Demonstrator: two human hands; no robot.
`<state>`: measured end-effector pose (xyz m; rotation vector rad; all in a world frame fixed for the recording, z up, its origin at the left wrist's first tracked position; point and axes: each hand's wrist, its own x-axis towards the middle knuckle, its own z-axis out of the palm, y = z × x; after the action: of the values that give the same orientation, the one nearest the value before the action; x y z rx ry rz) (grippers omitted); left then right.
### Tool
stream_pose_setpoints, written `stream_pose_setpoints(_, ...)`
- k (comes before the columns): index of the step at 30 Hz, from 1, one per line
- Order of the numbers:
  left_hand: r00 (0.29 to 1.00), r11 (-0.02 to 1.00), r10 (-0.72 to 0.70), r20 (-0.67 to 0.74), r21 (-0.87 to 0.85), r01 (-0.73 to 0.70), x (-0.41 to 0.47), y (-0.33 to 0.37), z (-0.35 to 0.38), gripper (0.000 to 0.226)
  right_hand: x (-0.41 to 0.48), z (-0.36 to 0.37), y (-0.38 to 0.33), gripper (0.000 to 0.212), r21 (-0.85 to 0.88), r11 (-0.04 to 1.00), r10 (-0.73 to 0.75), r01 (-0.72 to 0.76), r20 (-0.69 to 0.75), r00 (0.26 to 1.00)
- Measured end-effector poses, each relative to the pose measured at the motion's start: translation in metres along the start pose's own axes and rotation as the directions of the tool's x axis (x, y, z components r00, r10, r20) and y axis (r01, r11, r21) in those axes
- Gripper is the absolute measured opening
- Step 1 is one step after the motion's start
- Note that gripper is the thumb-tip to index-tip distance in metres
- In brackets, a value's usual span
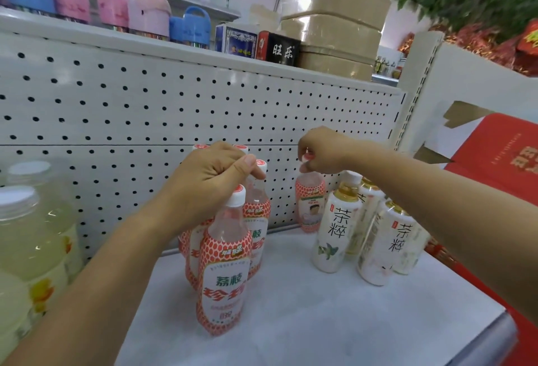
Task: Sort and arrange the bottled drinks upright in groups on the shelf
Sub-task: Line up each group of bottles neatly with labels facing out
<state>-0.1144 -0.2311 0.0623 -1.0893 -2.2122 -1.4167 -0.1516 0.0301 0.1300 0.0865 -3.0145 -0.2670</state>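
Several red-and-white lychee drink bottles (224, 272) stand upright in a cluster at the middle of the white shelf (334, 322). My left hand (209, 176) curls over the top of one bottle in that cluster, thumb against a white cap. My right hand (320, 150) pinches the cap of a single lychee bottle (310, 205), which sits tilted near the pegboard, apart from the cluster. To the right stand three white tea bottles (334, 234) with gold caps, upright and close together.
Large pale yellow juice bottles (32, 237) crowd the shelf's left end. A perforated white back panel (145, 103) rises behind. A red box (495, 156) leans at the right. The upper shelf holds coloured mugs (110, 4) and small boxes (256, 42).
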Motion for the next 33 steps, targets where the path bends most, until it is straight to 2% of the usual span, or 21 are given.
stream_pose_setpoints(5,1.000,0.999,-0.022,-0.001,-0.024,0.022,0.000,0.000,0.000,0.033,-0.036,-0.016,-0.019,0.032,0.089,0.994,-0.068,0.069,-0.018,0.998)
stream_pose_setpoints(11,1.000,1.000,-0.015,0.008,-0.019,0.015,0.000,0.000,-0.001,0.034,-0.085,-0.035,-0.035,0.024,0.239,0.964,-0.137,0.119,0.062,0.989)
stream_pose_setpoints(18,1.000,1.000,0.019,0.002,-0.013,-0.019,0.000,-0.002,-0.002,0.033,-0.108,-0.038,-0.054,0.019,0.316,0.929,-0.214,0.194,0.031,0.976)
stream_pose_setpoints(24,1.000,1.000,0.020,-0.001,0.002,-0.020,0.000,-0.002,-0.002,0.032,-0.122,-0.046,-0.054,0.022,0.306,0.932,-0.222,0.193,0.065,0.973)
stream_pose_setpoints(26,1.000,1.000,0.020,-0.002,-0.004,-0.020,0.000,-0.003,-0.002,0.032,-0.123,-0.044,-0.056,0.037,0.301,0.941,-0.173,0.152,0.044,0.984)
stream_pose_setpoints(29,1.000,0.999,0.027,-0.004,-0.024,-0.027,0.001,-0.005,-0.002,0.032,-0.116,-0.030,-0.062,0.051,0.116,0.990,-0.076,0.079,-0.033,0.997)
stream_pose_setpoints(31,1.000,0.999,0.028,-0.005,-0.033,-0.029,0.000,-0.004,-0.002,0.032,-0.114,-0.024,-0.065,0.047,0.057,0.994,-0.087,0.091,-0.068,0.994)
stream_pose_setpoints(33,1.000,0.999,0.025,-0.002,-0.037,-0.025,-0.001,-0.001,-0.002,0.032,-0.117,-0.028,-0.065,0.035,0.100,0.984,-0.148,0.150,-0.031,0.989)
